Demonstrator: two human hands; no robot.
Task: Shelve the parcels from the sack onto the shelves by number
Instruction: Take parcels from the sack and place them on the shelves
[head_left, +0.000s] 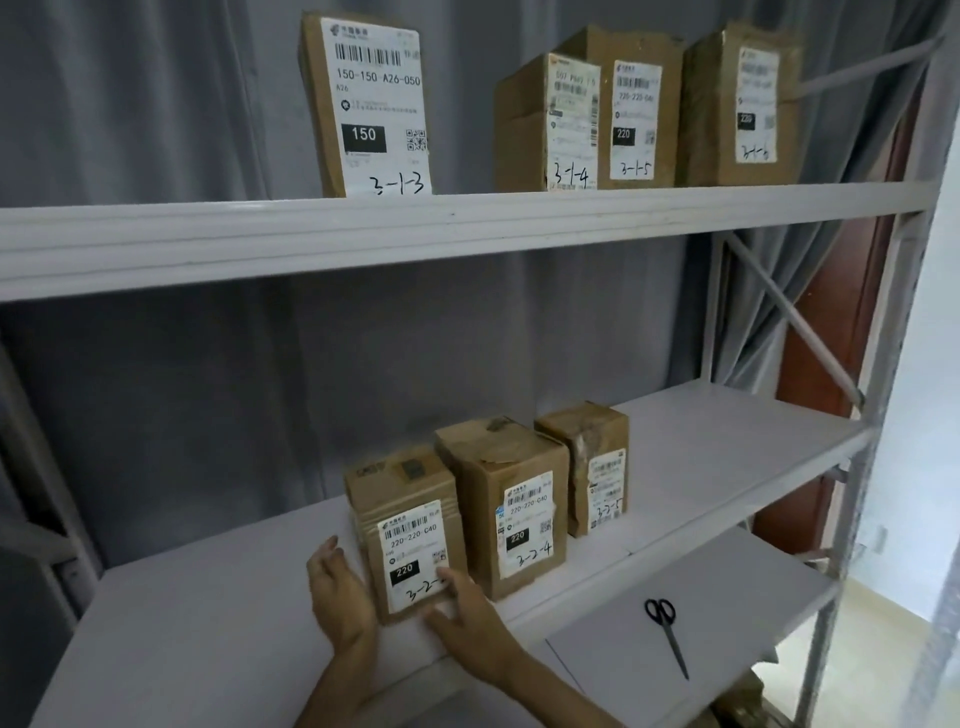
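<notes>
A brown cardboard parcel (410, 525) with a white label marked 3-2- stands upright on the middle shelf (208, 597). My left hand (337, 592) lies flat against its left side. My right hand (462, 608) touches its front lower right corner, covering the last digit. Right of it stand the parcels 3-2-4 (519, 509) and 3-2-5 (597, 467). On the top shelf (467, 228) stand the parcels 3-1-3 (369, 104), 3-1-4 (550, 124), 3-1-5 (639, 109) and one more parcel (743, 104). The sack is not in view.
Black scissors (667, 634) lie on a lower white shelf (727, 597) at the bottom right. Grey curtains hang behind the white rack. A diagonal brace (795, 322) crosses the rack's right end.
</notes>
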